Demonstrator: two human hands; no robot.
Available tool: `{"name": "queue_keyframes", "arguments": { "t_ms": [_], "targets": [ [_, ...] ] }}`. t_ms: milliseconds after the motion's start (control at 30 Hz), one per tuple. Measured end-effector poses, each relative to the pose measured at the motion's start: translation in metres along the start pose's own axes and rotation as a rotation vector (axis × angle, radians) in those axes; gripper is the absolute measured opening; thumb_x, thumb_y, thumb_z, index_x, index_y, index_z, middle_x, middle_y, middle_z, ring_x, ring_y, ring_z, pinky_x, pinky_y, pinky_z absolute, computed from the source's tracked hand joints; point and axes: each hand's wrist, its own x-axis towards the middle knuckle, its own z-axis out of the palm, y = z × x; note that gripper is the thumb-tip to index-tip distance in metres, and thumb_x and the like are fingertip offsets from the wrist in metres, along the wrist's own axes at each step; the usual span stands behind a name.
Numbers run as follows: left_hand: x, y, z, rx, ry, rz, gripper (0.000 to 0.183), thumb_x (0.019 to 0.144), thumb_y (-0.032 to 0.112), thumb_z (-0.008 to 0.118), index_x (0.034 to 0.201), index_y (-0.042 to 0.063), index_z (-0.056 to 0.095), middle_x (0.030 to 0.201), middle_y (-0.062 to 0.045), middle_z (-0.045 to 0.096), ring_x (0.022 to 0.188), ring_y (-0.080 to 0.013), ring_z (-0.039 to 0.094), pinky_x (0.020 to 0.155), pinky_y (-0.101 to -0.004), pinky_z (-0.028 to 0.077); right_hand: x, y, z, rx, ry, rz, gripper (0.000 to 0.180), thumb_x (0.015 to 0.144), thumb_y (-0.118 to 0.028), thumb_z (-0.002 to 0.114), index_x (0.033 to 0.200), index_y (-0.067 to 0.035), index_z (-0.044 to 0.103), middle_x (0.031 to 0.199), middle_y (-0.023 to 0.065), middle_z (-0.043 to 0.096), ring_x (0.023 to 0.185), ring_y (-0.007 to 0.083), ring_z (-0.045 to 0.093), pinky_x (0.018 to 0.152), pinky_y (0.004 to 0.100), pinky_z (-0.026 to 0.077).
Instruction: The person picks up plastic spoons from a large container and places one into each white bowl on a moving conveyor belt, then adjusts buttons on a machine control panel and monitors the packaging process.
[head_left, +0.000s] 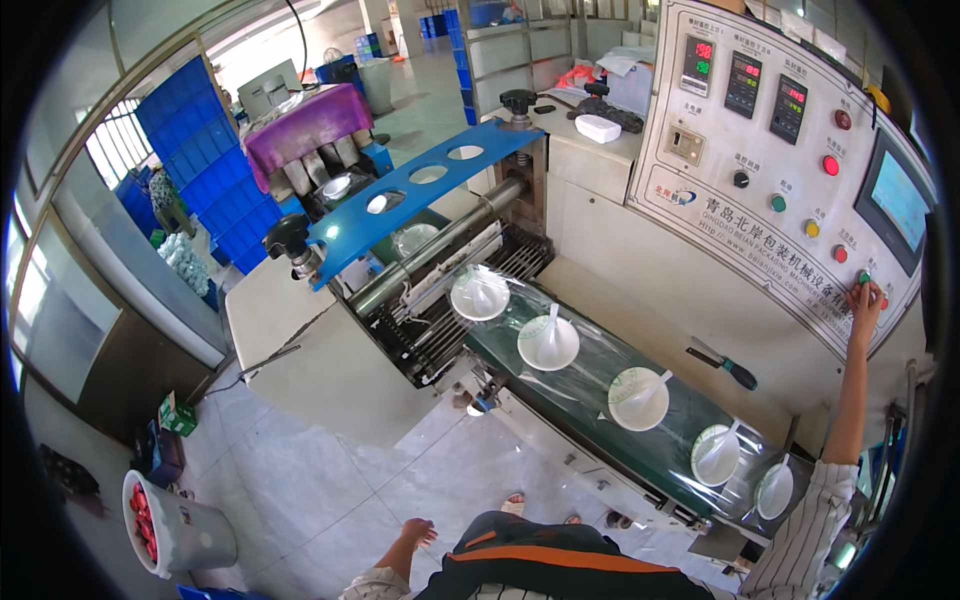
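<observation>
My right hand (868, 298) reaches up to the control panel (742, 172), its fingertips at a green button (864, 278). Whether they press or pinch it is hard to tell. Low in the view, my left hand (420, 531) hangs beside my body over the floor, holding nothing. Between me and the panel runs a green conveyor belt (592, 405) under clear plastic film. Several white bowls, each with a white spoon, lie in a row beneath the film; one bowl (551, 352) is near the belt's upper end, another bowl (772, 491) near my right arm.
A blue plate with round holes (427, 176) spans the machine above a metal roller (442, 247). A screwdriver (739, 373) lies on the ledge beyond the belt. At lower left stands a bin (199, 536) with red items. A white container (598, 128) sits atop the cabinet.
</observation>
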Motion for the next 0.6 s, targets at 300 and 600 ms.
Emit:
{"name": "queue_keyframes", "arguments": {
  "t_ms": [300,600],
  "targets": [
    [-0.029,-0.012,0.038,0.053,-0.037,0.030,0.026,0.083,0.028,0.048,0.092,0.006,0.058,0.076,-0.008,0.064,0.064,-0.0185,0.060,0.053,-0.0328,0.050,0.010,0.018,0.004,-0.117,0.080,-0.079,0.025,0.090,-0.020,0.048,0.107,-0.002,0.041,0.089,0.0096,0.055,0.077,0.0122,0.056,0.066,0.0259,0.052],
    [-0.010,-0.051,0.022,0.048,0.009,-0.077,0.026,0.083,0.025,0.049,0.089,0.002,0.058,0.080,-0.011,0.064,0.065,-0.0204,0.061,0.054,-0.0342,0.051,0.010,0.012,0.016,-0.183,0.096,-0.062,0.024,0.090,-0.018,0.048,0.107,-0.003,0.042,0.086,0.0087,0.055,0.071,0.0101,0.054,0.058,0.0248,0.053]
  ]
}}
